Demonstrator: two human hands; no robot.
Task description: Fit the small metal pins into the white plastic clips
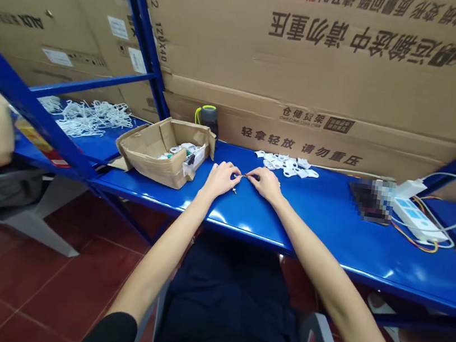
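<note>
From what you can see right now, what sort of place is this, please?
Probably a warehouse workroom: blue steel racking, large printed cardboard cartons stacked behind it, and an open box of small white plastic parts.

The person's two hands (221, 180), one cardboard box (162, 153), one power strip (416, 219).

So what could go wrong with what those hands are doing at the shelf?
The tiny part pinched between the left hand and right hand might slip and skid along the glossy blue shelf, possibly off its front edge. The small metal bit lying just below the hands could also get knocked aside and lost.
</note>
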